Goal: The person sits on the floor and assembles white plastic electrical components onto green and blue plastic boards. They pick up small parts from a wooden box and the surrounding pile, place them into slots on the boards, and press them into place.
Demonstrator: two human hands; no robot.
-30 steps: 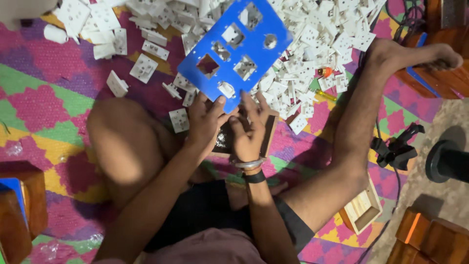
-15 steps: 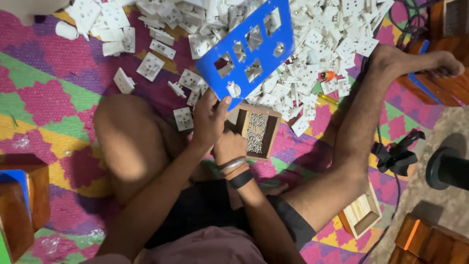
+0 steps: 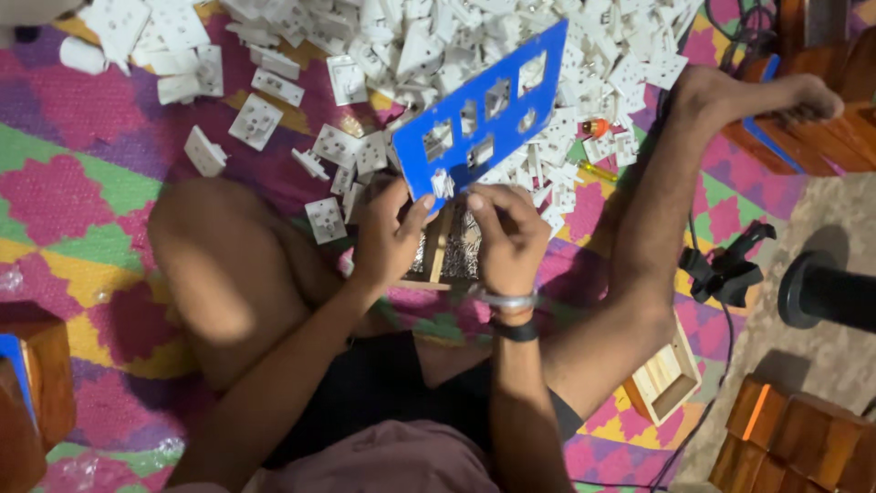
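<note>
Mid-fitting, by the look: left hand (image 3: 388,242) and right hand (image 3: 506,239) both pinched the lower edge of the blue cut-out plate (image 3: 479,114), centre frame, over scattered white sockets (image 3: 255,120). Next probably called for seating a socket squarely.

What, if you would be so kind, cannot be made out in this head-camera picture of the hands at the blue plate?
- Small white part at the blue plate: too small to identify.
- Wooden box beneath: mostly covered by the left hand and right hand.
- Fingertips' grip: hidden behind the plate's lower edge.
- White socket pile: cut off by the top edge.
- Black cylinder: cut off by the right edge.
</note>
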